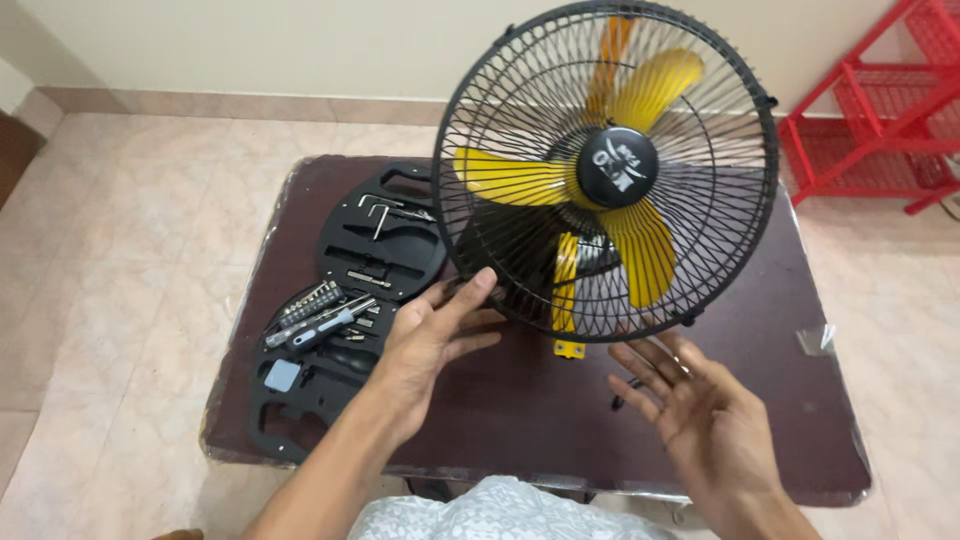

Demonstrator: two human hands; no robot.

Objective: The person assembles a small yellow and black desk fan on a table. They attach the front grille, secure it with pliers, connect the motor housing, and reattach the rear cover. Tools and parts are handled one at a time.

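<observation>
A black wire-cage fan (606,170) with yellow blades stands tilted on a dark brown table (800,400). My left hand (435,340) reaches up to the lower left rim of the fan's cage, fingertips touching the wires. Palm up and fingers spread, my right hand (690,400) hovers just below the cage's lower right rim, holding nothing. A small yellow bracket (569,348) shows beneath the cage between my hands.
An open black tool case (345,300) with hex keys, screwdriver bits and a screwdriver lies on the table's left side. A red wire rack (880,100) stands at the back right. Beige floor tiles surround the table.
</observation>
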